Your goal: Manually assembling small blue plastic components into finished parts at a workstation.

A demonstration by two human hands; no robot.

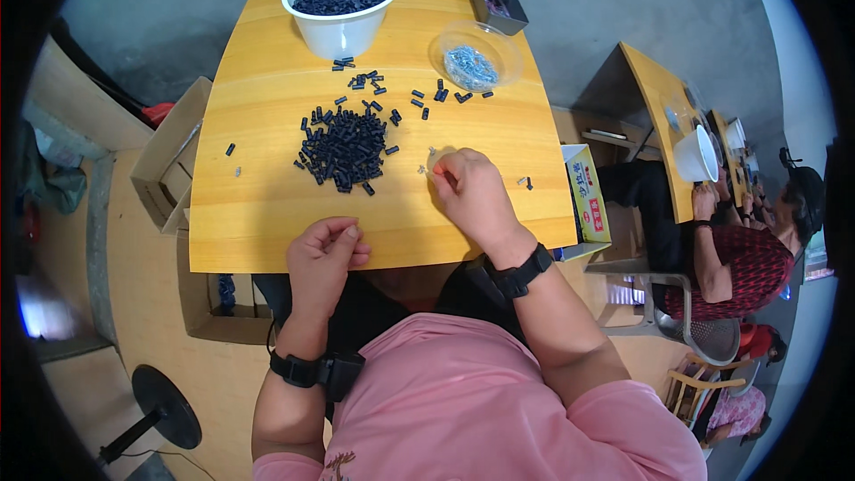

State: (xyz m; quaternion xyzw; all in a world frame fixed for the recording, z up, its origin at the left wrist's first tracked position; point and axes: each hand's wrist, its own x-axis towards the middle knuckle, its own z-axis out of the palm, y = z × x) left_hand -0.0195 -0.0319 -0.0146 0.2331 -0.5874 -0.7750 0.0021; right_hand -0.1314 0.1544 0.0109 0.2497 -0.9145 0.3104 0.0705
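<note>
A heap of small black plastic pieces (345,147) lies on the wooden table, with loose ones scattered around it. My left hand (322,258) is at the table's front edge, thumb and fingertips pressed together; whatever is between them is too small to make out. To the right of the heap my right hand (474,194) rests low over the tabletop, fingers curled in a pinch whose contents are hidden. Tiny metal-coloured bits (422,169) lie beside its fingertips. Farther back, a clear round bowl (508,55) holds many small silvery-blue parts (469,68).
A white tub (343,36) full of black pieces stands at the far edge of the table (258,232). A dark tray (499,2) occupies the far right corner. Cardboard boxes (169,156) flank the left side. At another table on the right, a person (730,272) sits working.
</note>
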